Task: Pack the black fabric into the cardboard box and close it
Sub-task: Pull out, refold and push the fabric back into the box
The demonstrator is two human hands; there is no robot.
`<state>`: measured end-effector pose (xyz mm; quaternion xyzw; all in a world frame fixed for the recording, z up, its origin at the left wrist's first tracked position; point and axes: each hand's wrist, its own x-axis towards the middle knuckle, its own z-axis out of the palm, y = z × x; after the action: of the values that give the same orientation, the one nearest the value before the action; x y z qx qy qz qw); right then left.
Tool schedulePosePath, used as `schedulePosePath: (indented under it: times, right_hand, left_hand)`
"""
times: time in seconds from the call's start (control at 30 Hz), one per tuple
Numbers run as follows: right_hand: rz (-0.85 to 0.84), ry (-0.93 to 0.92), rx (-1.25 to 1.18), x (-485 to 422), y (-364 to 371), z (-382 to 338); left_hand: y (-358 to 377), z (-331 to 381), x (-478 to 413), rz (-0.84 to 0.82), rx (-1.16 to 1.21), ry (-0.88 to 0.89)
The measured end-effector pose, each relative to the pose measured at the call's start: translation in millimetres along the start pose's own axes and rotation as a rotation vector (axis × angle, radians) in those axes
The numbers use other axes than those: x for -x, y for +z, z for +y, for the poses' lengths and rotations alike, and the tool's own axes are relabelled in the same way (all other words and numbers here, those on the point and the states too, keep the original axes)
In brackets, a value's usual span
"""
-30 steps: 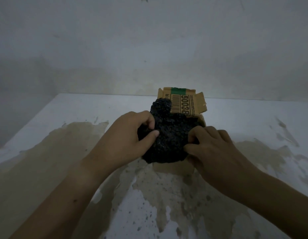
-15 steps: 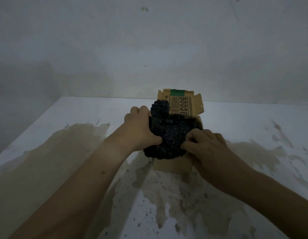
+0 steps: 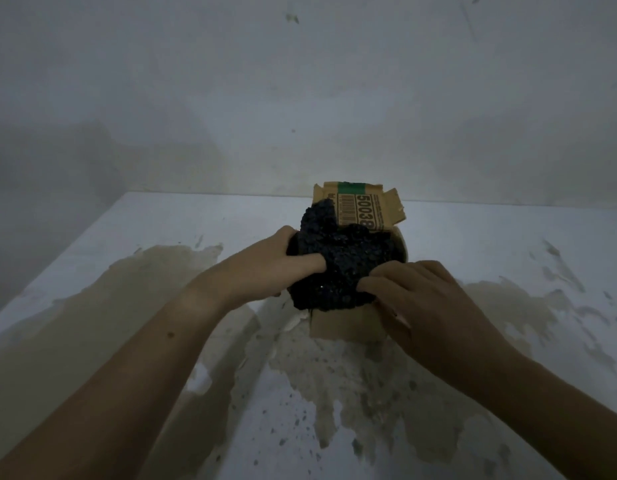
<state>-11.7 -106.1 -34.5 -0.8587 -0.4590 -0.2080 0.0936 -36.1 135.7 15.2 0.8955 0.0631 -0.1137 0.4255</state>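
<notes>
A small cardboard box point(image 3: 348, 325) stands on the table, its far flap point(image 3: 364, 211) upright with a barcode, printed digits and a green strip. A bumpy black fabric point(image 3: 341, 268) bulges out of the box's open top and hangs over its near edge. My left hand point(image 3: 265, 268) grips the fabric's left side, thumb pressed across it. My right hand point(image 3: 421, 299) holds the fabric's right near part, fingers curled on it, and covers the box's right corner. The inside of the box is hidden.
The white table point(image 3: 127, 271) has large worn brown patches point(image 3: 352, 393) in its middle and front. A pale wall point(image 3: 300, 98) rises just behind the box. The table's left edge point(image 3: 51, 258) runs diagonally.
Both hands have pushed the fabric forward and down over the box. More of the box's near wall shows below the fabric, which sits lower.
</notes>
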Motion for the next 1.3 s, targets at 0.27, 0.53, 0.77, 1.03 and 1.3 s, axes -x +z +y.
schedulePosePath:
  times: [0.27,0.53,0.77,1.03,1.3]
  right_hand:
    - [-0.040,0.083,0.006,-2,6,-8]
    - [-0.064,0.148,-0.143,-6,4,-1]
    - [-0.095,0.112,-0.098,-9,5,1]
    - [-0.127,0.121,-0.038,-10,11,1]
    - [-0.065,0.179,-0.300,0,11,-1]
  left_hand:
    - [-5,-13,9,-0.009,-0.014,0.180]
    - [5,1,-7,-0.003,0.058,-0.020]
    - [21,18,-18,-0.043,-0.082,-0.149]
    - [-2,6,-1,-0.117,0.184,-0.179]
    - [21,11,-17,-0.021,0.235,-0.256]
